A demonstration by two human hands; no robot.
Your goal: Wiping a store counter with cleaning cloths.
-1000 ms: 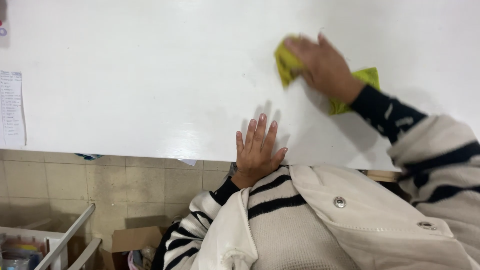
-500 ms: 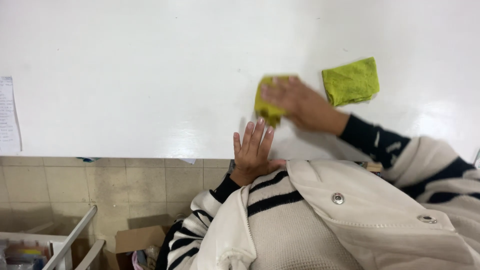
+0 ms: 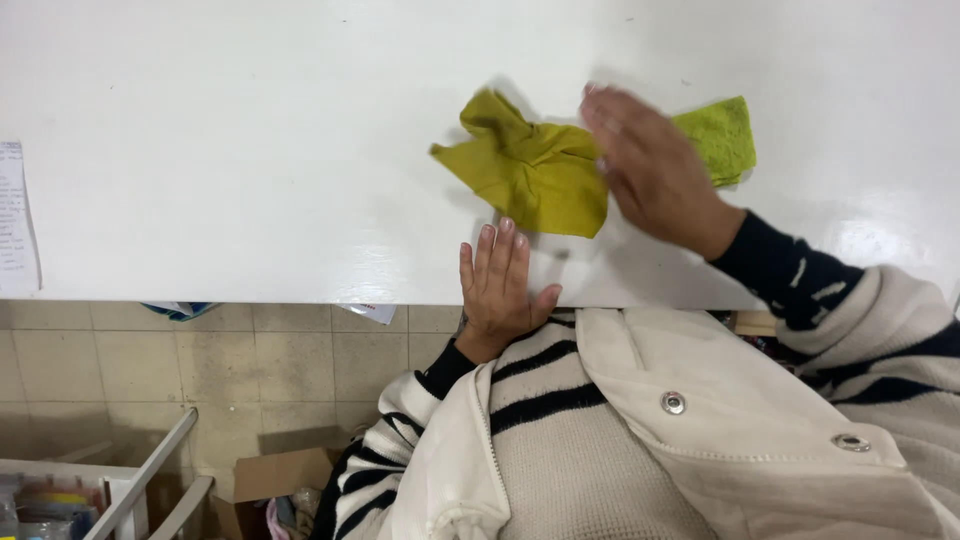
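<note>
A crumpled olive-yellow cloth (image 3: 530, 170) lies on the white table (image 3: 250, 150). Just right of it, my right hand (image 3: 655, 170) hovers with fingers spread, touching or almost touching the cloth's right edge; the hand is blurred. Behind that hand lies a second, brighter green folded cloth (image 3: 722, 135), partly hidden by it. My left hand (image 3: 498, 280) rests flat on the table's near edge, fingers together, just below the olive cloth and holding nothing.
A paper sheet (image 3: 15, 220) is stuck at the table's left edge. Below the table are a tiled floor, a white rack (image 3: 130, 490), and a cardboard box (image 3: 275, 480) with odds and ends.
My right hand slid the olive cloth from the far right toward the table's middle, then opened off it. The brighter green cloth stayed behind. My left hand kept still.
</note>
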